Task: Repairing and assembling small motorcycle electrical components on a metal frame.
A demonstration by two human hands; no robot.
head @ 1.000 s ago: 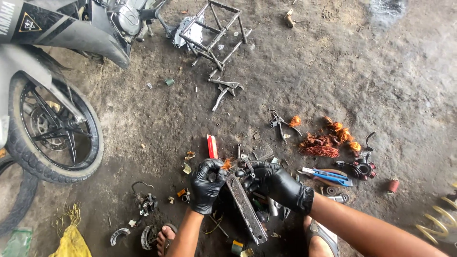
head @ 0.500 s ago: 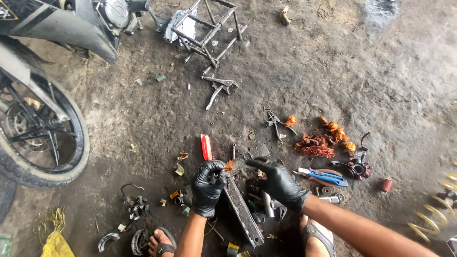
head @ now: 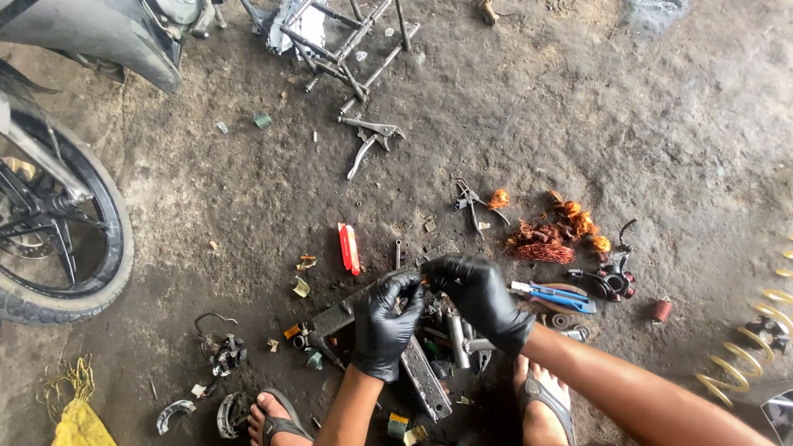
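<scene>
Both hands wear black gloves and meet over a small part held between their fingertips, above the dirt floor. My left hand [head: 385,324] pinches it from the left, my right hand [head: 481,296] from the right; the part itself is mostly hidden by the fingers. Under the hands lies a long grey metal bar [head: 423,377] among several small metal pieces. A red and white flat tool [head: 349,248] rests just left of the hands, and blue-handled pliers [head: 552,293] lie to the right.
A motorcycle wheel [head: 58,239] stands at the left, a metal frame [head: 347,37] at the top. Locking pliers [head: 369,139], a heap of copper wire [head: 549,235], a yellow spring [head: 756,330] and my sandalled feet [head: 277,417] surround the spot.
The view has shifted so the wheel and frame slid left and up. My hands drew closer together, fingertips now meeting over the small part.
</scene>
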